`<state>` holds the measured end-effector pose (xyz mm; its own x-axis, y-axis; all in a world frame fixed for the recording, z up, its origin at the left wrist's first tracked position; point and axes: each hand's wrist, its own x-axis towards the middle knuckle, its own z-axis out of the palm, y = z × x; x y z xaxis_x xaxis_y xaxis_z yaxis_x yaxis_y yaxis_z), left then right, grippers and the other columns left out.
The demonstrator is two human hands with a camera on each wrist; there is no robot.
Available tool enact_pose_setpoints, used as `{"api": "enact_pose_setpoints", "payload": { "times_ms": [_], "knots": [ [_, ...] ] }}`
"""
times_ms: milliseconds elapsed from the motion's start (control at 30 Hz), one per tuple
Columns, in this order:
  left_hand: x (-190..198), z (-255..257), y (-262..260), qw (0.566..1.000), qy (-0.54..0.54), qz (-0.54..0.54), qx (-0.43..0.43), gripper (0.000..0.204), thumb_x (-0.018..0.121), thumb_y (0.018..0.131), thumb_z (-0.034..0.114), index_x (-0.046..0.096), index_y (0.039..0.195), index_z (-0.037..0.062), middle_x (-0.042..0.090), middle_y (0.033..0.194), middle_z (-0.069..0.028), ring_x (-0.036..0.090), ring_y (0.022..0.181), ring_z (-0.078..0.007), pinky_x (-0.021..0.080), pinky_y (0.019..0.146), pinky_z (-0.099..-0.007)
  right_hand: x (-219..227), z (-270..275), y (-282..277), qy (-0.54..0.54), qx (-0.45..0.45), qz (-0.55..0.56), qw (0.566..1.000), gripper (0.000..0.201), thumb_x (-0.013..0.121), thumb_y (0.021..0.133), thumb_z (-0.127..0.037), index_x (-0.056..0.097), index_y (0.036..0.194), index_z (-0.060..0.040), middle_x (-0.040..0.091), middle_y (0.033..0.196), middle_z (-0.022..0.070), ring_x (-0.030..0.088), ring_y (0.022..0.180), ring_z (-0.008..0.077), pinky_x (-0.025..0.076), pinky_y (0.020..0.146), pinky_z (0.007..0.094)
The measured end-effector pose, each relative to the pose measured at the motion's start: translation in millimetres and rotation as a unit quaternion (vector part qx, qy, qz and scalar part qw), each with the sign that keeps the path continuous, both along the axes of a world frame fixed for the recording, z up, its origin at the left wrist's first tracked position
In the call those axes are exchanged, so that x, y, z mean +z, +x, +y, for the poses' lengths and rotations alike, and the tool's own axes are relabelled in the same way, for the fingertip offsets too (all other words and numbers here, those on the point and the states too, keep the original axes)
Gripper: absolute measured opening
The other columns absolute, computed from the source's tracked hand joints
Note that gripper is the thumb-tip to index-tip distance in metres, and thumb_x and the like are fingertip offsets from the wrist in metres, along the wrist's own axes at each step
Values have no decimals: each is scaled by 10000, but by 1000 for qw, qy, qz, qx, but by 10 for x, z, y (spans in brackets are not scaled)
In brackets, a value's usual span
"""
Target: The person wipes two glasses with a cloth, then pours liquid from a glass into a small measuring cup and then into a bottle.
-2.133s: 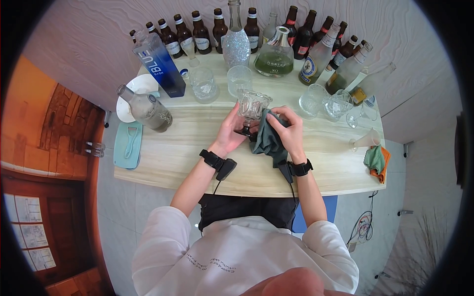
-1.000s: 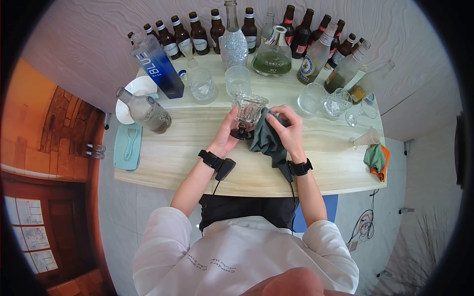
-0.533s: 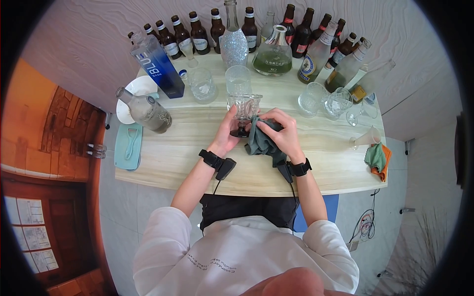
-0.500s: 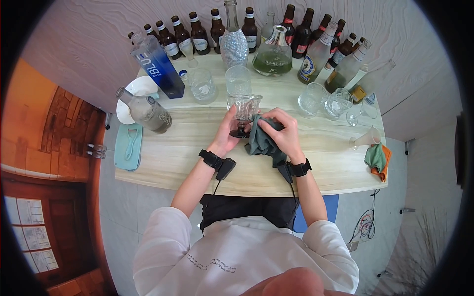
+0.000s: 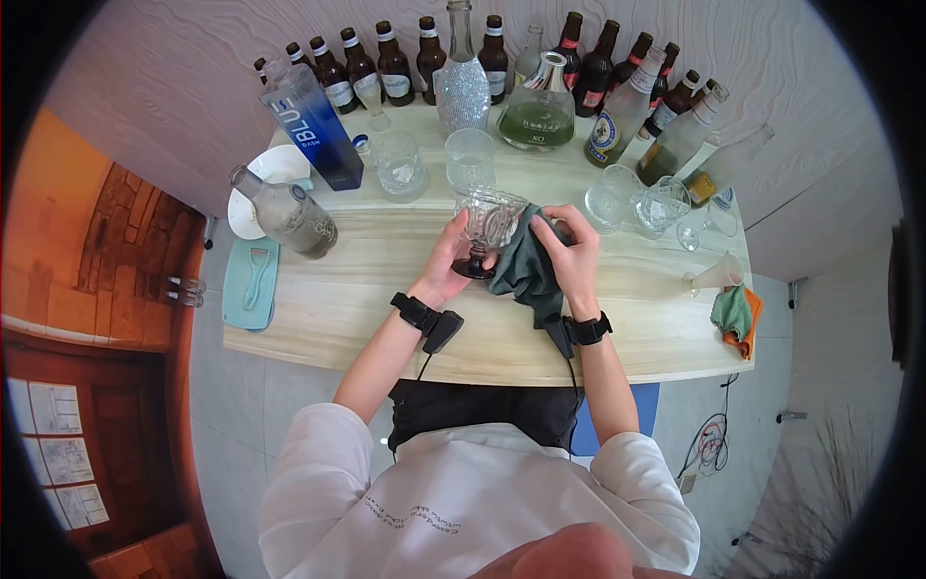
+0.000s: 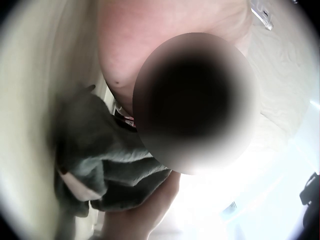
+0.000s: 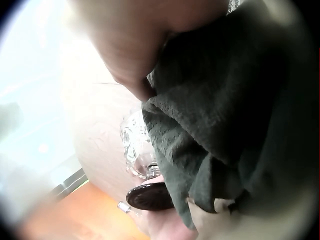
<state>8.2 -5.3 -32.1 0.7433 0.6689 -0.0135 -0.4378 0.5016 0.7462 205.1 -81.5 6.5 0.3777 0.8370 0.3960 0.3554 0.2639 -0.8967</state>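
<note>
My left hand (image 5: 442, 262) grips a clear patterned glass goblet (image 5: 490, 214) with a dark foot, above the middle of the table and tilted a little to the right. In my right hand (image 5: 576, 253) is a dark grey-green cloth (image 5: 529, 268), pinched between thumb and fingers against the goblet's right side, with its lower end hanging down. The right wrist view shows the goblet's dark foot (image 7: 152, 196) beside the folds of the cloth (image 7: 200, 125). In the left wrist view the goblet is mostly hidden, and the cloth (image 6: 120, 165) hangs below the palm.
Behind the goblet stand a tumbler (image 5: 470, 159) and another glass (image 5: 399, 174). A grey bottle (image 5: 289, 217) and a blue bottle (image 5: 313, 130) are at the left. More glasses (image 5: 611, 201) stand right. Several bottles line the back; folded cloths (image 5: 733, 314) lie at the right edge.
Over the last half second the goblet has gone from upright to tilted right, and the right hand with the cloth has moved slightly right, up along the bowl.
</note>
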Motion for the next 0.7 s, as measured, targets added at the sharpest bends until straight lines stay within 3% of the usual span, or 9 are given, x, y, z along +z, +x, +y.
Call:
{"api": "enact_pose_setpoints", "payload": {
  "times_ms": [267, 433, 533, 633, 700],
  "knots": [
    [231, -13, 38, 997, -27, -66, 24, 863, 464, 1003, 710, 475, 1511, 12, 609, 1460, -182, 570, 743, -84, 453, 634, -226, 96, -22, -90, -15, 57, -79, 995, 151, 826, 850, -95, 747, 951, -17, 709, 908, 88, 664, 790, 218, 512, 711, 327],
    [182, -12, 10, 998, -22, -63, 21, 906, 437, 998, 735, 466, 1511, -11, 587, 1471, -218, 570, 752, -89, 456, 653, -226, -71, 41, -92, -38, 38, -73, 996, 202, 849, 833, -143, 736, 925, -3, 721, 888, 107, 667, 765, 250, 523, 719, 354],
    [35, 57, -22, 992, -29, -121, -36, 919, 463, 987, 738, 411, 1557, 19, 566, 1477, -225, 638, 1080, -184, 483, 669, -257, -89, 46, -79, -63, 28, -58, 996, 225, 849, 835, -173, 733, 893, 11, 726, 858, 119, 667, 743, 252, 523, 718, 356],
    [43, 5, 2, 996, -39, -84, 17, 928, 469, 975, 752, 429, 1546, 21, 584, 1455, -220, 643, 931, -170, 484, 653, -265, -27, 33, -100, -97, 39, -24, 994, 241, 838, 845, -190, 731, 859, 25, 732, 839, 128, 667, 725, 238, 521, 713, 353],
    [-5, 12, -10, 998, -17, -64, 5, 940, 476, 968, 757, 432, 1541, 13, 590, 1448, -221, 635, 848, -163, 489, 644, -267, -57, 24, -101, -107, 43, -16, 993, 247, 830, 850, -194, 729, 844, 32, 735, 829, 130, 665, 714, 225, 519, 708, 348]
  ]
}}
